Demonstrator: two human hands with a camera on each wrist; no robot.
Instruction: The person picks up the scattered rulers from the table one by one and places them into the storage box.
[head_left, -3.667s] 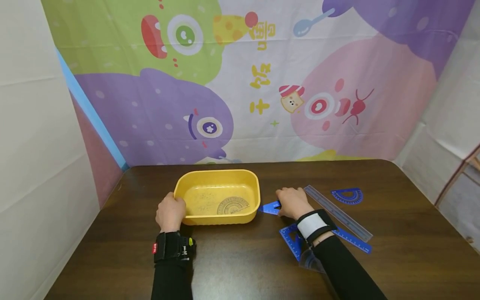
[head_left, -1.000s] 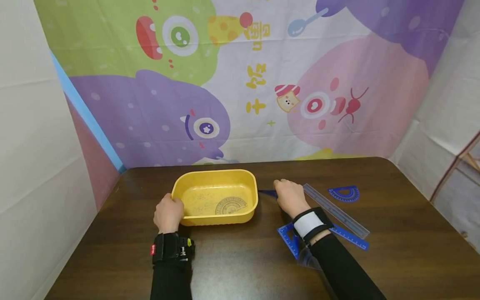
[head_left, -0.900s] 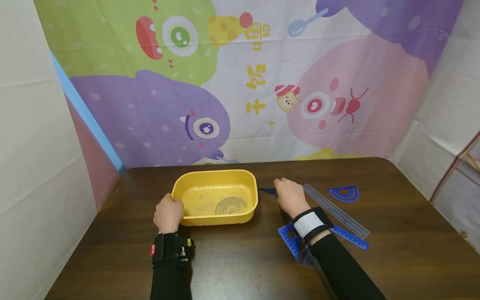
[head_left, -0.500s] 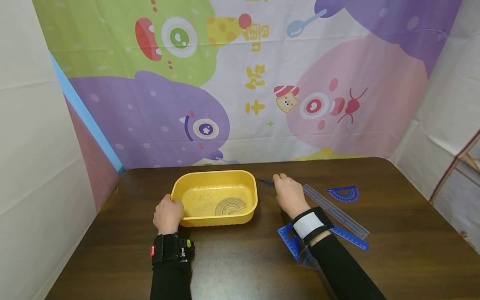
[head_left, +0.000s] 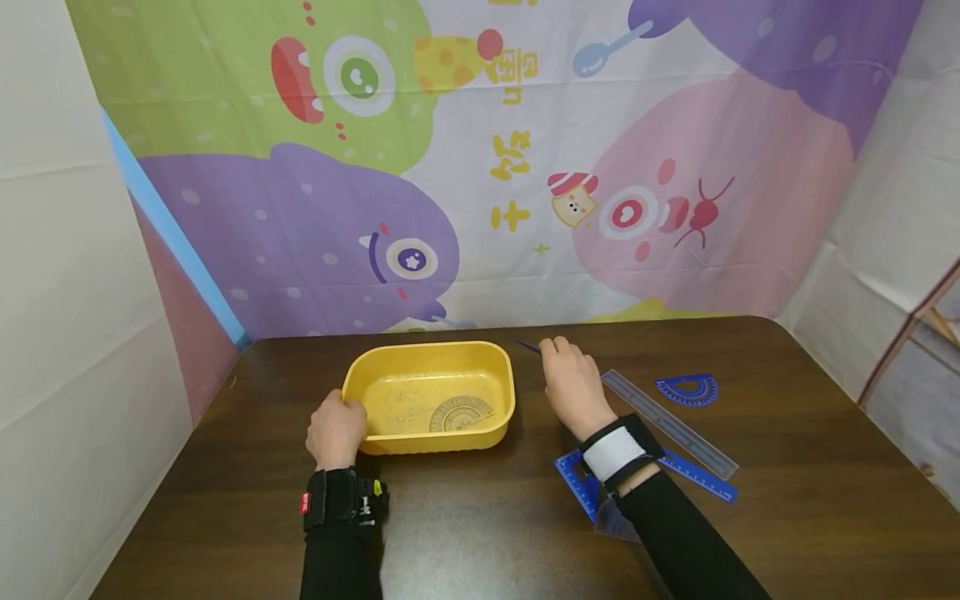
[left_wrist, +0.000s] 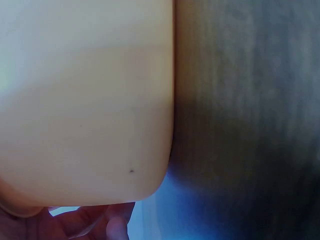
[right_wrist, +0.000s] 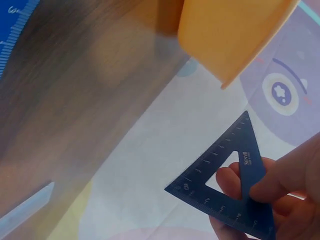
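My left hand (head_left: 335,429) grips the left end of a yellow plastic basin (head_left: 435,444), its thumb over the rim. In the left wrist view, fingers (left_wrist: 117,227) show under the basin's pale outer wall (left_wrist: 90,125). Inside the basin lies a clear protractor (head_left: 461,414). To the right of the basin, my right hand (head_left: 573,387) pinches a blue set square (right_wrist: 215,157) between thumb and fingers. The set square is held up off the table; the head view shows only a thin dark strip of it, the rest hidden by the hand.
Right of the basin lie a clear ruler (head_left: 671,425), a blue protractor (head_left: 687,390) and a blue ruler (head_left: 701,477). A second blue set square (head_left: 576,487) and a clear piece (head_left: 617,521) are partly under my right forearm. A cartoon curtain (head_left: 517,283) hangs behind the table.
My right hand has raised the blue set square from the tabletop and turned it edge-on to the head view, shifting slightly farther back. My left hand stays on the basin.
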